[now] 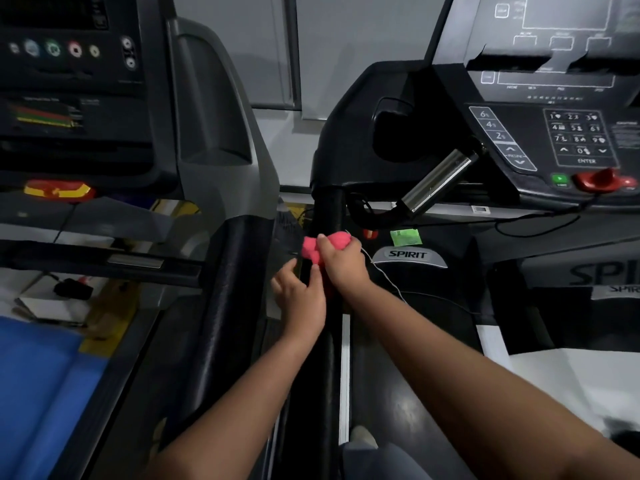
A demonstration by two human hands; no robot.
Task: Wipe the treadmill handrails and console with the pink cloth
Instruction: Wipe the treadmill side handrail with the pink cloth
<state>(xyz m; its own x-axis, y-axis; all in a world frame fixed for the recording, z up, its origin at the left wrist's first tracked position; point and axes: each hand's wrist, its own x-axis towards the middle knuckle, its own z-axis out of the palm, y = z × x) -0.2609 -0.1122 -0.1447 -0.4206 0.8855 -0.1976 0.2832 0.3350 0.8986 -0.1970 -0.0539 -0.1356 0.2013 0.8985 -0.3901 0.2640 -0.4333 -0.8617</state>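
Both forearms reach far: right hand [341,261] pinches bunched pink cloth [313,249] round black padded handrail [325,216], left hand [301,296] curled on it nearer; I'd keep the wrap tight, stroke lengthwise.

Two treadmills stand side by side. One console [69,64] fills the upper left of the frame, the other console [554,133] the upper right. A handrail [327,209] runs up the middle, from the bottom edge to the right console. Both hands meet on it at centre: the left hand [301,296] lower, the right hand [343,261] just above, pressing the cloth [311,247] onto the rail.
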